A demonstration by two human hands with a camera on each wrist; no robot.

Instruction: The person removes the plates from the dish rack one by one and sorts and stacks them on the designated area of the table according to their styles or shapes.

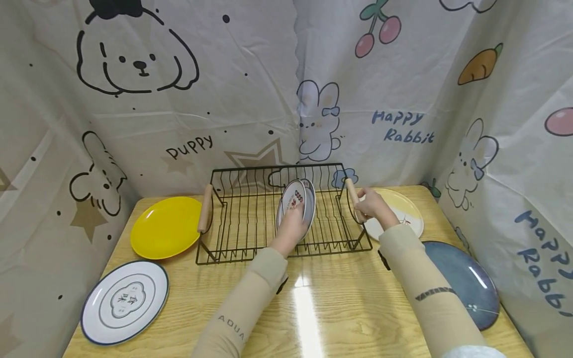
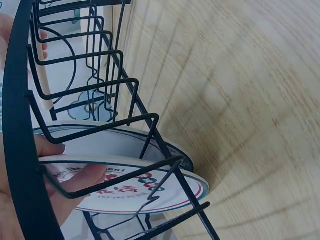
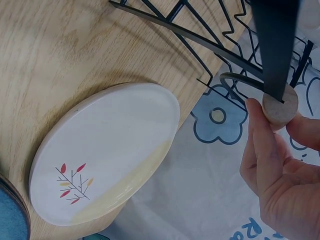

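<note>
A black wire dish rack (image 1: 277,167) with wooden handles stands on the table. My left hand (image 1: 290,231) pinches a white plate with red markings (image 2: 125,195), which stands on edge among the rack's wires. Right beside it leans a second plate (image 2: 112,145), also on edge, with a dark rim. In the left wrist view, fingers lie on both faces of the red-marked plate. On the right, my right hand (image 1: 371,203) grips the rack's wooden handle (image 3: 280,107) between thumb and fingers.
Left of the rack lie a yellow plate (image 1: 165,227) and a white plate with a dark rim (image 1: 145,311). To the right are a cream-and-white plate (image 3: 115,140) and a dark blue plate (image 1: 465,278). A printed curtain (image 1: 250,99) hangs behind and at both sides.
</note>
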